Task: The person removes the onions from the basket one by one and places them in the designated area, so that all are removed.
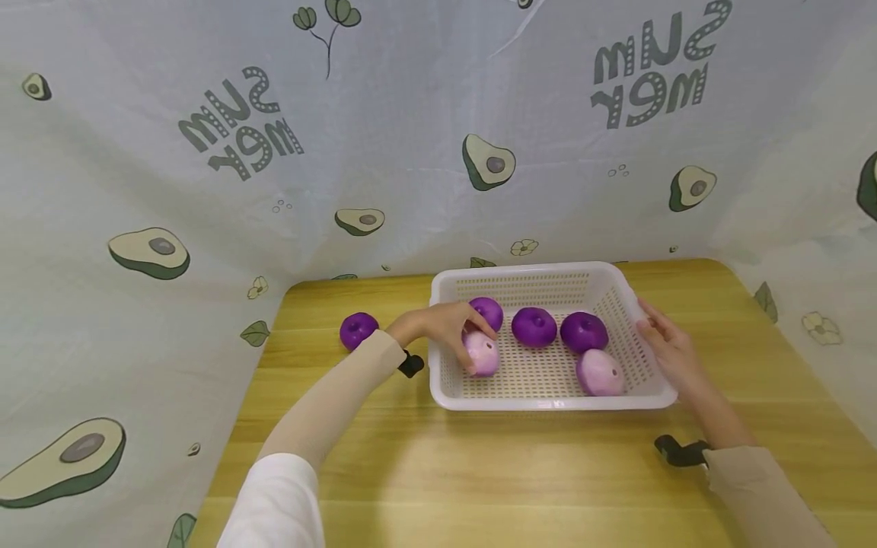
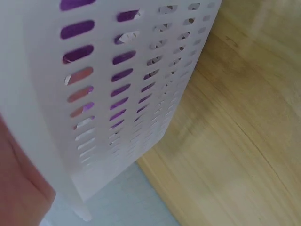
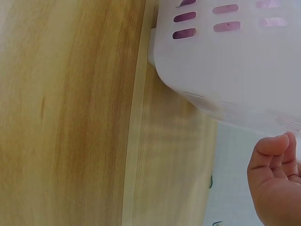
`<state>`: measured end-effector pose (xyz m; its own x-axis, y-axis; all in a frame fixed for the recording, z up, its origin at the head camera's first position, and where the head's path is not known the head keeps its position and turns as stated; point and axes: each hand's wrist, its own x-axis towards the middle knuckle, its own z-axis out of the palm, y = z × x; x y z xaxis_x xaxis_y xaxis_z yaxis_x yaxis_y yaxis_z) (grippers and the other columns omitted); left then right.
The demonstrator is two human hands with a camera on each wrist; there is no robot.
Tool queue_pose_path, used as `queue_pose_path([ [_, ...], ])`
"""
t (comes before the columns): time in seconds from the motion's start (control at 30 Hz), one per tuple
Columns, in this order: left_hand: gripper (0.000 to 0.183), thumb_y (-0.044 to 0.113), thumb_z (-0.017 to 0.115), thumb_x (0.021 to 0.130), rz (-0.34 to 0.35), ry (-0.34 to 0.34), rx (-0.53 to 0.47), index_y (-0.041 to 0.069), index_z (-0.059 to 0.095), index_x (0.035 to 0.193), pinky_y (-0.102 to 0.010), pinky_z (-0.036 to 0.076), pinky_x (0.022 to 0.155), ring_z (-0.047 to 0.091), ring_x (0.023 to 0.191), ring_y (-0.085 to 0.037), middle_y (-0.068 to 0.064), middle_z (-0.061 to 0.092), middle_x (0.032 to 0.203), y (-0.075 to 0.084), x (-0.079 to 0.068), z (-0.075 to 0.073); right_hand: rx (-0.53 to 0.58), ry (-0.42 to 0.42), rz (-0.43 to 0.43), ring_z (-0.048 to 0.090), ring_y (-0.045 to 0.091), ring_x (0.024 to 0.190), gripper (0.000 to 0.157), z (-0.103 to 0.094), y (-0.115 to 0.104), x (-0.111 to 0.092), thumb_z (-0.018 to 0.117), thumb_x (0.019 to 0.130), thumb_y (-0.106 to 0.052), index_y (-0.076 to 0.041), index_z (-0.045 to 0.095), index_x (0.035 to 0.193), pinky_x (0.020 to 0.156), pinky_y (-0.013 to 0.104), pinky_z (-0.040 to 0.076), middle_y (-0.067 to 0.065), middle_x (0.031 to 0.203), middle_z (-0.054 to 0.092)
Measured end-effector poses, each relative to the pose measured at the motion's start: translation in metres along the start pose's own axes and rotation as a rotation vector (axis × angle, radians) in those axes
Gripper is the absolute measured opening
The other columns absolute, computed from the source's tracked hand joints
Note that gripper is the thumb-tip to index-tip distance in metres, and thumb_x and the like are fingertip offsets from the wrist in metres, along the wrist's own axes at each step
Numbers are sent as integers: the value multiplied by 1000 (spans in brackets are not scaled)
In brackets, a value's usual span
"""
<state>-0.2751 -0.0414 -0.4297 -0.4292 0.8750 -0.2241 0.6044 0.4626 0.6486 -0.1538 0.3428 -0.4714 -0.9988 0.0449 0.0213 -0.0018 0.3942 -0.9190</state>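
Lilac round piece (image 1: 483, 355): down in the left end of the white basket (image 1: 548, 405), just on the near side of the back-left purple piece (image 1: 486, 313). Pinched by the left hand (image 1: 448, 323), thumb and fingers set about as wide as the piece. Resting on the basket floor or lifted: cannot tell. Right hand (image 1: 671, 354) at the right-hand rim, fingers bent on it, narrow, seemingly a steadying hold; firmness not to be judged.

Hazards, as judged. First, a slip: smooth, curved surface, so liable to squirt out if squeezed off-centre. Next, a roll into the back-left purple piece or across to the middle purple piece (image 1: 534, 327); no divider between. Skid or tip of the basket possible from uneven pull at the right rim. Snag of the black wrist mount (image 1: 411, 365) on the left rim, if drawn back low. Knock to the loose purple piece (image 1: 358, 330) on the table (image 1: 514, 472), close by the left sleeve (image 1: 336, 396); cause, a careless swing outward; likely result, a roll toward the left edge.

Bearing: small dark spot turned upward and somewhat right, away from the left palm. Long axis: nearly round, partly covered by fingers, cannot tell. Basket lengthwise left to right.
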Motion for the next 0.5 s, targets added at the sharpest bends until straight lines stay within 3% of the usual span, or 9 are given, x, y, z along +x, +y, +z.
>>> queue_pose_path([
  [0.27, 67, 24, 96, 65, 33, 44, -84, 12, 71, 125, -21, 49, 92, 57, 105, -7, 3, 66, 125, 1, -3, -2, -14, -14, 5, 59, -5, 88, 60, -2, -3, 1, 39, 109, -34, -8, 17, 159, 70, 21, 57, 13, 121, 47],
  [0.5, 68, 21, 95, 66, 60, 102, -217, 11, 69, 128, -27, 49, 98, 58, 113, -10, 2, 63, 132, 8, -13, -9, 22, -26, 2, 62, -3, 88, 59, -2, -7, -3, 39, 108, -34, -15, 17, 160, 70, 25, 59, -2, 115, 48],
])
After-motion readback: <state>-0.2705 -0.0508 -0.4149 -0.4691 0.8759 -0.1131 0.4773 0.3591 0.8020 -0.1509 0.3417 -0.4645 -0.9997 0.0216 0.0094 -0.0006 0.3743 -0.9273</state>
